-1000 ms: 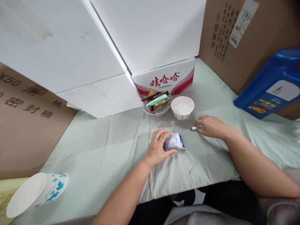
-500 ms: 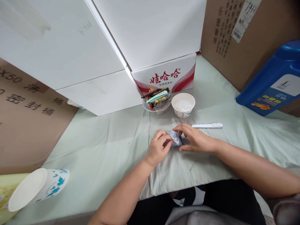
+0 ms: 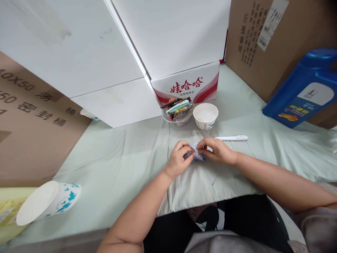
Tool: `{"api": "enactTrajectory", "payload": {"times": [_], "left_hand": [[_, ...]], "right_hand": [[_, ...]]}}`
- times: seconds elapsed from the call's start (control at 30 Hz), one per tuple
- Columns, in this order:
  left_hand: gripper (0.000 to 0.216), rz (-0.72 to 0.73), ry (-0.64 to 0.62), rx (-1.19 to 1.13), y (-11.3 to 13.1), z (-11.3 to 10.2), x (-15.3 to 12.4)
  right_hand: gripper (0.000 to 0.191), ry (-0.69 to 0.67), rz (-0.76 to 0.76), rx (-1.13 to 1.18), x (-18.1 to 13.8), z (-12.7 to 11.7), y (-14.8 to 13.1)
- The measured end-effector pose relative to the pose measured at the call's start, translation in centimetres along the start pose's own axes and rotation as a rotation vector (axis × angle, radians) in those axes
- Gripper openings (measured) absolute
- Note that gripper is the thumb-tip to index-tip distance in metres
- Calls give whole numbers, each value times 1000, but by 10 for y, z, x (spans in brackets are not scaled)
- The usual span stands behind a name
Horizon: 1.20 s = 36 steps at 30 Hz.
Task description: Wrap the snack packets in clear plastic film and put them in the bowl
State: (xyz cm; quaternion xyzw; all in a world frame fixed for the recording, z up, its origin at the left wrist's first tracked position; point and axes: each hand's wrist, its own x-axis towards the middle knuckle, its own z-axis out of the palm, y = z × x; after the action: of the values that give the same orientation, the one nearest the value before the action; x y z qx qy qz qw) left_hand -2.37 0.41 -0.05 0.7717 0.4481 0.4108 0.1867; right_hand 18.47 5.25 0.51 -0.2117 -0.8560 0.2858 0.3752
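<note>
A small bundle in clear bubble wrap (image 3: 198,155), with something dark blue showing through, is between my hands over the cloth-covered table. My left hand (image 3: 180,159) grips its left side, fingers curled around the plastic. My right hand (image 3: 214,150) pinches the wrap at the upper right with thumb and fingertips. What lies inside the wrap I cannot make out. Just beyond the right hand lies a white-handled tool (image 3: 233,138), its tip partly hidden. Short dark strands (image 3: 195,134) lie on the cloth close by.
Behind the hands stand a paper bowl (image 3: 205,117) with clear contents and a plastic bowl (image 3: 175,119) of packets. White boxes (image 3: 184,84) rise at the back. A blue jug (image 3: 300,91) stands right, a paper tub (image 3: 48,203) lies left, and cardboard boxes (image 3: 31,133) flank the table.
My right hand has closed from a spread grasp to a pinch on the bubble wrap. The left hand keeps its hold. The view has shifted slightly.
</note>
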Motion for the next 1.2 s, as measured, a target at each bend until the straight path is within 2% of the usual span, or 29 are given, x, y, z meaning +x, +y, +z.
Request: {"api": "enactTrajectory", "payload": {"times": [0.07, 0.17, 0.23, 0.3, 0.37, 0.4, 0.43, 0.5, 0.57, 0.7, 0.8, 0.93, 1.03, 1.1, 1.2], "left_hand": [[5, -87, 77, -129, -4, 2, 1], [13, -296, 286, -391, -13, 3, 4], [17, -440, 417, -566, -18, 2, 7], [21, -534, 476, -686, -20, 1, 11], [24, -565, 447, -745, -20, 0, 13], [25, -566, 411, -758, -19, 1, 14], [26, -559, 375, -764, -20, 1, 14], [28, -527, 339, -747, -23, 0, 15], [27, -502, 366, -658, -31, -3, 16], [23, -542, 403, -400, -53, -14, 19], [23, -548, 399, -327, -65, -22, 19], [23, -521, 375, -254, -67, -30, 15], [19, -453, 269, -141, -59, -33, 12], [13, -379, 190, -42, -54, -32, 12], [6, -283, 153, 17, -48, -29, 11]], "right_hand": [[5, -28, -13, -12, 1, -1, 3], [15, -109, 23, -54, 2, -3, 8], [33, -149, 58, -79, 3, -3, 10], [57, -175, 69, -119, 3, 0, 10], [73, -188, 70, -187, 3, 4, 8], [73, -189, 78, -220, 3, 6, 7], [66, -182, 86, -242, 2, 7, 6], [40, -137, 92, -234, 3, 6, 5], [22, -50, 83, -194, 4, 2, 7], [20, 151, 131, -122, 7, -11, 17], [21, 211, 208, -96, 9, -16, 27], [19, 233, 309, -75, 7, -20, 36], [20, 297, 354, -105, 6, -22, 32], [23, 262, 297, -123, 5, -22, 26], [42, 77, 155, -200, 4, -19, 19]]}}
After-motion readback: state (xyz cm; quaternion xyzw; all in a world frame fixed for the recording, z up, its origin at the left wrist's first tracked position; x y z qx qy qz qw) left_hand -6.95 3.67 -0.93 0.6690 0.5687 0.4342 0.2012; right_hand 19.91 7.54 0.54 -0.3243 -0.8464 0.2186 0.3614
